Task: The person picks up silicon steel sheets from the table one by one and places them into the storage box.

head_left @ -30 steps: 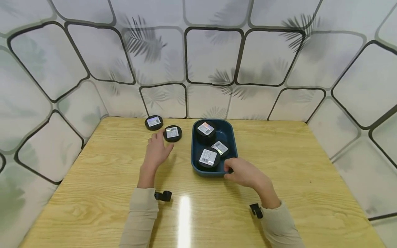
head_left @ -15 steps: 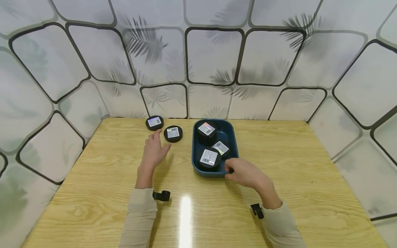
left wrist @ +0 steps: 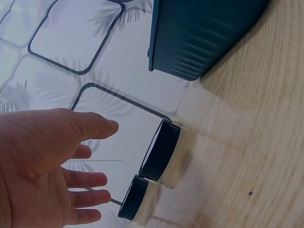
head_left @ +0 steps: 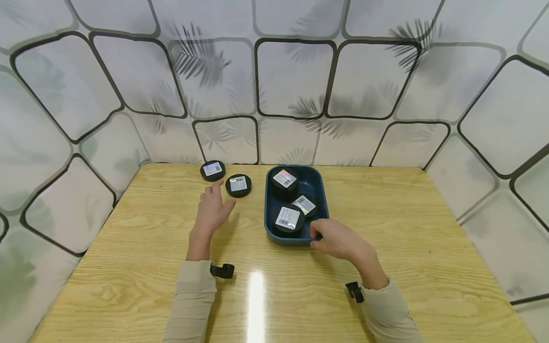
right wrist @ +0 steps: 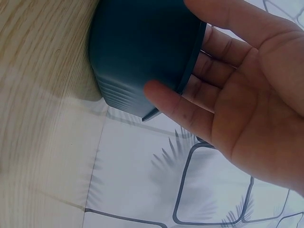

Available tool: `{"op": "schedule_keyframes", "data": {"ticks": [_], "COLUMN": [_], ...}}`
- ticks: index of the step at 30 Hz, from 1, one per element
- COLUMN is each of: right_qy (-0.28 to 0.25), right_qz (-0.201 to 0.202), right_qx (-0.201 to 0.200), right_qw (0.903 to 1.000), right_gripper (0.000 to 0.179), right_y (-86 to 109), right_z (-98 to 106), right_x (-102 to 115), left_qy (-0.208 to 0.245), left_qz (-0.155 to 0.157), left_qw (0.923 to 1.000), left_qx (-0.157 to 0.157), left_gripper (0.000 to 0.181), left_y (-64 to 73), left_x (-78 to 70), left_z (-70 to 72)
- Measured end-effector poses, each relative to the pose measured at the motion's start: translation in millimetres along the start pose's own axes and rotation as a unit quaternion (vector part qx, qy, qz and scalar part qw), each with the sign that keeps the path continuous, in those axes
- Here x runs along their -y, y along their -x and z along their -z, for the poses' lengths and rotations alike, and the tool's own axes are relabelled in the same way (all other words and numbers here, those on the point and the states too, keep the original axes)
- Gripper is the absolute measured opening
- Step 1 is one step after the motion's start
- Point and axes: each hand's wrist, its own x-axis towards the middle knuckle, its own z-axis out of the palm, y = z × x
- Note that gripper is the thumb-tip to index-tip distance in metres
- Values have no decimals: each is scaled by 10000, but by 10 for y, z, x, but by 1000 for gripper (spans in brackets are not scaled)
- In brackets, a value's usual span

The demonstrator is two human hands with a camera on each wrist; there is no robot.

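My left hand (head_left: 209, 209) hovers over the left of the table, fingers extended and thumb apart, holding nothing. Right ahead of its fingertips lies a flat round black container (head_left: 238, 185) with a white label. A second black container (head_left: 212, 170) of this kind lies behind it, to the left. In the left wrist view both stand beyond the fingers. With my right hand (head_left: 339, 239) I grip the near right corner of a dark blue bin (head_left: 313, 180). In the right wrist view some fingers reach behind the bin's rim (right wrist: 194, 61), with the thumb on the outer side.
Inside the bin are several labelled black containers: one at the back (head_left: 285, 183), one in front (head_left: 288, 219) and one beside it (head_left: 305, 205). The wooden table (head_left: 407, 238) ends at a patterned backdrop (head_left: 296, 76) behind and on both sides.
My left hand has drawn back slightly to the left from the nearer round container. My right hand keeps its grip on the bin, and the containers stay in place.
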Motion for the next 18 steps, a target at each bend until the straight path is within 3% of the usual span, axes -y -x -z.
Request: {"op": "schedule_keyframes", "data": {"ticks": [18], "right_qy": [40], "right_qz": [179], "right_qx": [-83], "right_qw": [9998], "right_gripper": [16], "right_y": [29], "right_z": [4], "right_x": [6], "left_qy": [-169], "left_qz": [-5], "left_qw": [9998], "left_qx": [59], "left_gripper": [69], "left_y": [-18], "left_x": [-9], "left_z": [-10]}}
